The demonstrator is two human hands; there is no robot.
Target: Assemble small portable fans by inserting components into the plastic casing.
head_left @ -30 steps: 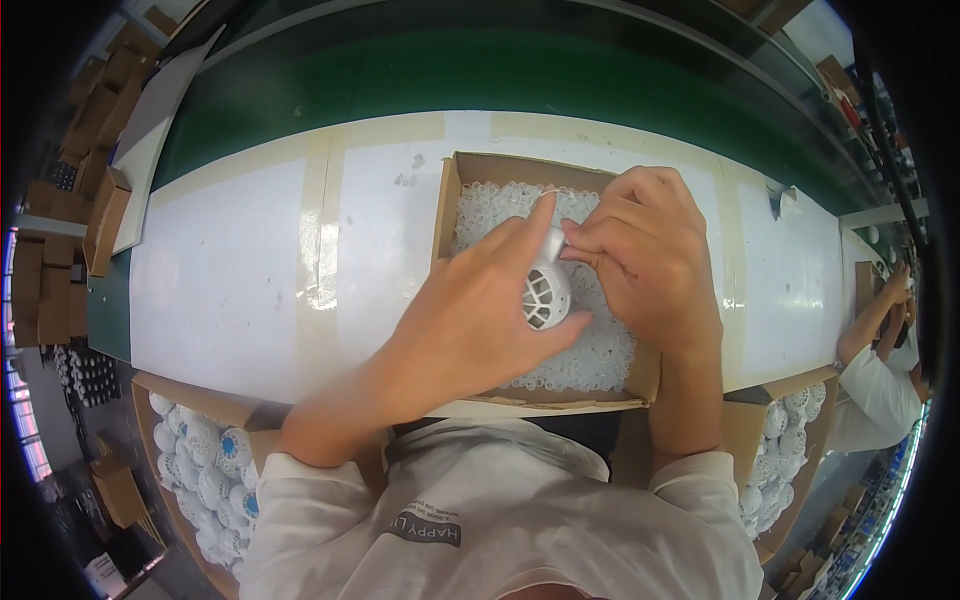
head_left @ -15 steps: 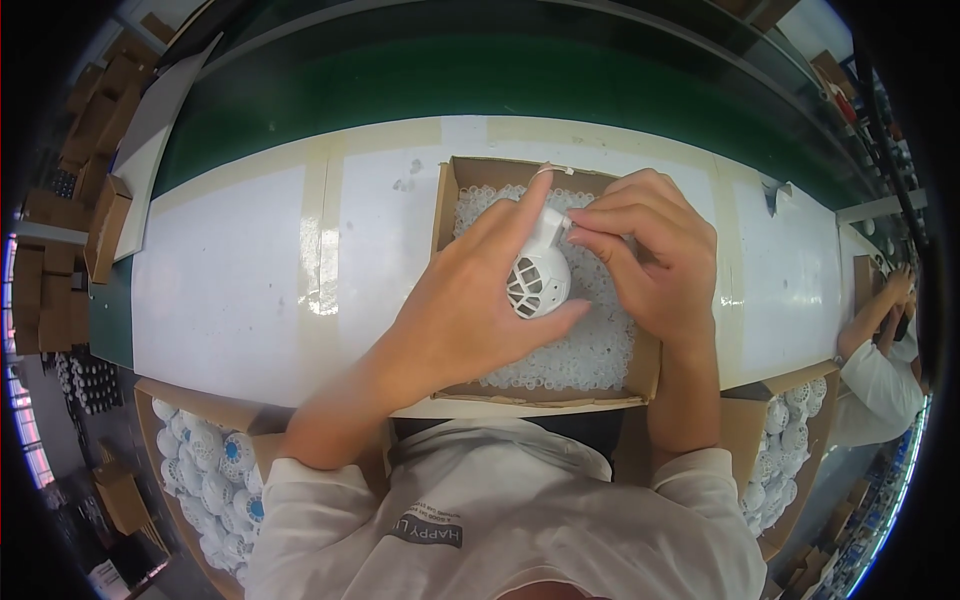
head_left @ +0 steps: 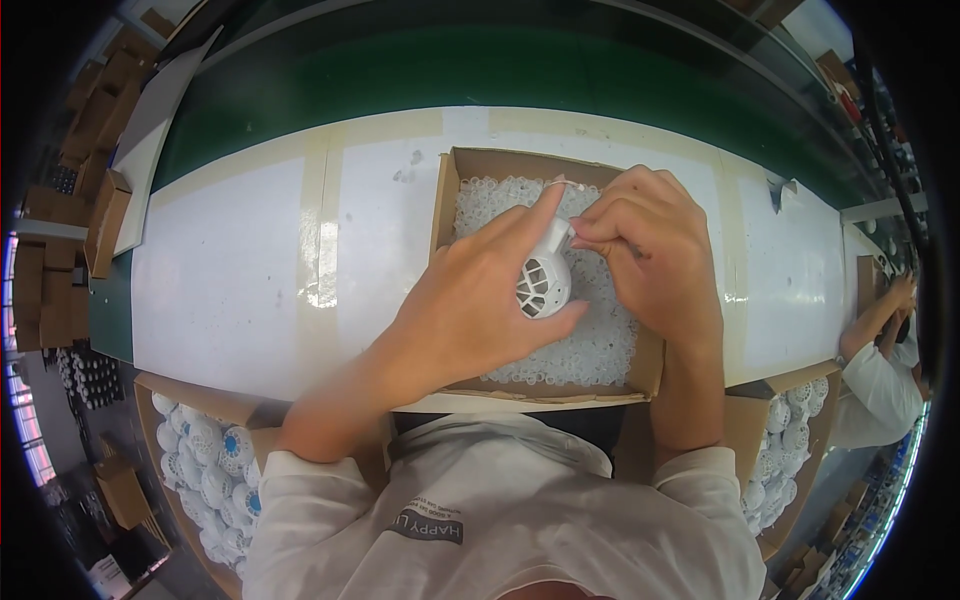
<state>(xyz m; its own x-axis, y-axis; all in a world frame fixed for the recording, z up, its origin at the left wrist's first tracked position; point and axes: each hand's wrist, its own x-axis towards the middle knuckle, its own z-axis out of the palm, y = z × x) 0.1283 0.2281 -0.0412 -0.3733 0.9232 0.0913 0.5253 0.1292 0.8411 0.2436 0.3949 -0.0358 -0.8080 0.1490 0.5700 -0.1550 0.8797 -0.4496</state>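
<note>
A rounded white plastic housing (head_left: 545, 287) with a slotted grille and a narrow neck rests in my left hand (head_left: 478, 290). My left thumb and fingers close around it, with the index finger stretched up along the neck. A thin white loop (head_left: 565, 182) shows at that fingertip. My right hand (head_left: 655, 245) pinches at the neck's upper end; whatever small piece lies between thumb and fingers is mostly hidden. Both hands are above a shallow cardboard box (head_left: 445, 205) filled with many small clear plastic rings (head_left: 560, 365).
The box stands on a white, taped tabletop (head_left: 230, 270), with a green surface (head_left: 420, 75) beyond. Cartons of white grilled housings stand low at left (head_left: 205, 470) and right (head_left: 785, 450). Another person's arm (head_left: 875, 320) shows at far right.
My left hand and the housing have shifted slightly to the right. My right fingers have curled tighter at the neck's end, and the small white tip seen there before is now largely covered.
</note>
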